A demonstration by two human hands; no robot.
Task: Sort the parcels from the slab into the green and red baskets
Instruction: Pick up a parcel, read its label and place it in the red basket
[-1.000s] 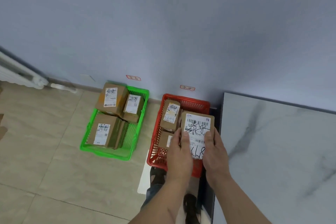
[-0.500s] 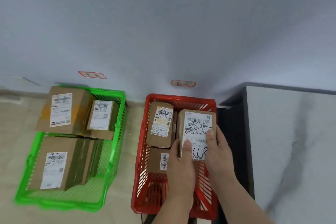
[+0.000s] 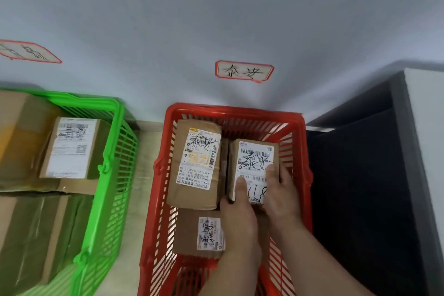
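Observation:
A small brown parcel (image 3: pixel 252 158) with a white label sits low inside the red basket (image 3: pixel 165 166), at its right side. My left hand (image 3: pixel 240 218) grips its near edge, thumb on the label. My right hand (image 3: pixel 281 192) grips its right side, thumb on top. Two more parcels lie in the red basket: a taller one (image 3: pixel 195 166) to the left and a small one (image 3: pixel 201 233) in front. The green basket (image 3: pixel 115 151) on the left holds several larger parcels (image 3: pixel 72 146). The slab (image 3: pixel 425 151) shows at the far right edge.
Both baskets stand on the floor against a pale wall. A red-bordered label (image 3: pixel 243 71) hangs above the red basket and another (image 3: pixel 26 51) above the green one. A dark cabinet side (image 3: pixel 360 187) under the slab stands close to the red basket's right rim.
I have leaned in closer and both hands have lowered the parcel down into the red basket, beside the taller parcel.

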